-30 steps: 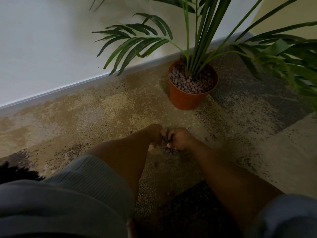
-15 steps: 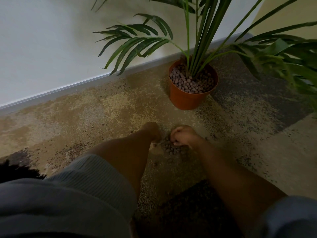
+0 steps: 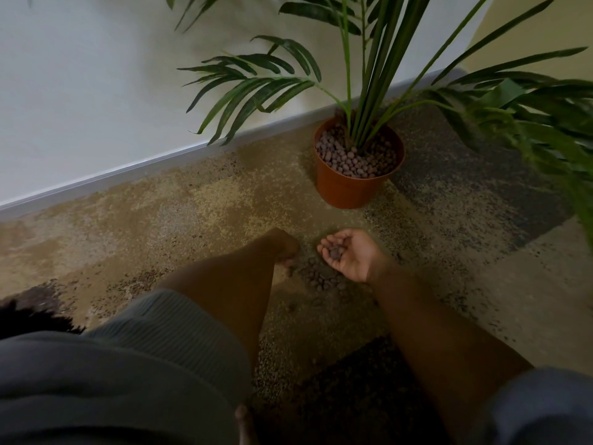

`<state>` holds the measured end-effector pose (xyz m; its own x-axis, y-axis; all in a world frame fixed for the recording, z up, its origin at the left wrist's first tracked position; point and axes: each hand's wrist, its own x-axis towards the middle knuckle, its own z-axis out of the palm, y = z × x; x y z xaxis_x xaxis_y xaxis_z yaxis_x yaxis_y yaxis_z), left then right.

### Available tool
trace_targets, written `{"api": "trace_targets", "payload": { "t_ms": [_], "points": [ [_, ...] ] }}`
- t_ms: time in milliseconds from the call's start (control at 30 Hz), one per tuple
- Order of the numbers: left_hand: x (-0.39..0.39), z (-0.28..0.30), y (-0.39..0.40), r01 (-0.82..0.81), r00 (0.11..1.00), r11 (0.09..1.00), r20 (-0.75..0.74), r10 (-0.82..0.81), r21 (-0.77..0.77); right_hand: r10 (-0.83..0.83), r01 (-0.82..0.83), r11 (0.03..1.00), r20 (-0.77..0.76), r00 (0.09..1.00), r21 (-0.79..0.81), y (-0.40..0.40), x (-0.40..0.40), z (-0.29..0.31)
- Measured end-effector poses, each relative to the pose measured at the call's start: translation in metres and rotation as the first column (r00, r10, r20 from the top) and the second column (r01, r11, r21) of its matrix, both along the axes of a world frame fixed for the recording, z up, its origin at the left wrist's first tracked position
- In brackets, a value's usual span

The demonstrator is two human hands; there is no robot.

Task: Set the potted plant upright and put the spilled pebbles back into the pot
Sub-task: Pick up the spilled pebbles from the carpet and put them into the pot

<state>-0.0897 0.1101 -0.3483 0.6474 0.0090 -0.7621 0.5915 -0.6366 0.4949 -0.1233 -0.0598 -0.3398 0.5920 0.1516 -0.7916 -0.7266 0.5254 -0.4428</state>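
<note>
The right hand (image 3: 348, 253) cups pebbles (image 3: 335, 250), palm up. The pot (image 3: 349, 187) stands upright just beyond it. The left hand's (image 3: 284, 247) fingers can't be made out.

- The left hand (image 3: 284, 248) shows only its back; its fingers curl under out of sight, so whether they hold anything cannot be told.
- The plant (image 3: 378, 75) is cut off by the top and right edges.
- Its fronds at the right edge are blurred.
- The pot (image 3: 349, 187) hides its own far wall behind the stems.
</note>
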Motion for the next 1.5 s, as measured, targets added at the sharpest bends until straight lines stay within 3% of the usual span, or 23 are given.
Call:
{"api": "trace_targets", "payload": {
  "t_ms": [67,133,200,467,567,700,867,1000,1067,1200,1300,1400,1500],
  "points": [
    [0.005,0.006,-0.003,-0.251,0.968,0.942,-0.086,0.237,-0.221,-0.041,0.040,0.997,0.021,0.999,0.062,0.001,0.004,0.006],
    [0.012,0.018,-0.007,-0.478,0.876,0.765,-0.168,0.453,-0.431,-0.101,0.093,0.985,0.052,0.993,0.145,0.001,0.010,0.015],
    [0.021,0.030,-0.010,-0.589,0.781,0.570,-0.221,0.585,-0.572,-0.158,0.136,0.969,0.097,0.983,0.205,0.002,0.018,0.028],
    [0.052,0.100,-0.038,-0.529,0.701,0.188,-0.301,0.646,-0.828,-0.445,0.369,0.879,0.243,0.862,0.303,0.002,0.054,0.095],
    [0.058,0.115,-0.055,-0.471,0.730,0.147,-0.291,0.619,-0.870,-0.529,0.463,0.843,0.268,0.805,0.273,0.001,0.065,0.115],
    [0.054,0.129,-0.073,-0.438,0.756,0.154,-0.271,0.596,-0.886,-0.540,0.461,0.835,0.285,0.792,0.300,0.001,0.070,0.126],
    [0.051,0.132,-0.070,-0.446,0.772,0.094,-0.329,0.544,-0.890,-0.565,0.492,0.821,0.281,0.776,0.291,-0.006,0.069,0.121],
    [0.052,0.124,-0.065,-0.468,0.753,0.120,-0.324,0.573,-0.875,-0.557,0.482,0.825,0.279,0.782,0.296,-0.010,0.069,0.116],
    [0.050,0.117,-0.061,-0.460,0.758,0.200,-0.265,0.596,-0.865,-0.534,0.459,0.840,0.288,0.795,0.290,-0.009,0.066,0.113],
    [0.040,0.092,-0.046,-0.453,0.779,0.518,-0.040,0.626,-0.725,-0.288,0.282,0.957,0.363,0.886,0.071,-0.004,0.053,0.100],
    [0.031,0.067,-0.035,-0.407,0.844,0.755,0.105,0.526,-0.514,-0.034,0.096,0.978,0.313,0.949,-0.186,0.002,0.044,0.080],
    [0.021,0.037,-0.030,-0.314,0.914,0.891,0.149,0.377,-0.329,0.232,-0.108,0.863,0.199,0.952,-0.493,0.006,0.034,0.055],
    [0.013,0.021,-0.027,-0.029,0.959,0.999,0.281,0.039,-0.039,0.449,-0.197,0.547,0.086,0.890,-0.814,0.006,0.026,0.031]
  ]
}}
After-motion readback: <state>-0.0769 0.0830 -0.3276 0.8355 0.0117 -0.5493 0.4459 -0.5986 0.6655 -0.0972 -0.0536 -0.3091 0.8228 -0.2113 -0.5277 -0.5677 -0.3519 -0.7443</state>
